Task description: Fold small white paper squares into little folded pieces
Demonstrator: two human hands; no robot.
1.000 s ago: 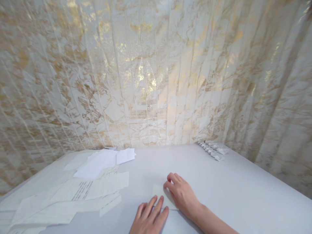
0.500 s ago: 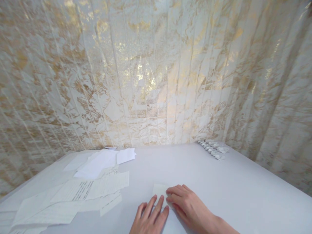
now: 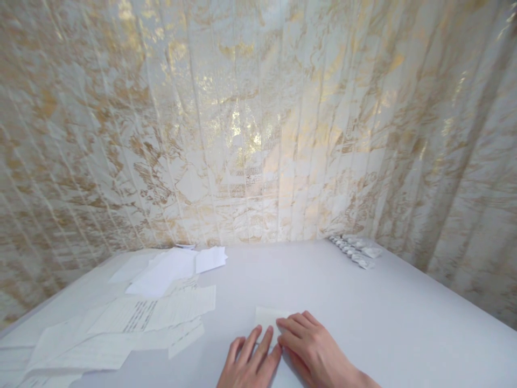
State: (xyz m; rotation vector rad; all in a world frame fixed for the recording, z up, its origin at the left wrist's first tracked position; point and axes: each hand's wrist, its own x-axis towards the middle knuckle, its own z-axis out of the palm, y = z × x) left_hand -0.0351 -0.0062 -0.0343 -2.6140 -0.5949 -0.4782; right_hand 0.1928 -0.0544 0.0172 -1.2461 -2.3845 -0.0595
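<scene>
A small off-white piece of paper lies on the white table in front of me, its near part covered by both hands. My left hand rests palm down with its fingers spread, the fingertips pressing on the paper. From the right, my right hand reaches over the paper's right side. Its fingers are bent and close together, with the tips on the paper near my left thumb. The underside of that hand is hidden, so the exact hold on the paper is not visible.
Overlapping printed sheets spread over the table's left side. Behind them lie plain white papers and a small white stack. Several small silvery-white packets sit at the far right corner. A gold-patterned curtain hangs behind the table.
The view has shifted slightly. Both hands stay on the paper in almost the same place; the right hand's fingers have moved a little along it.
</scene>
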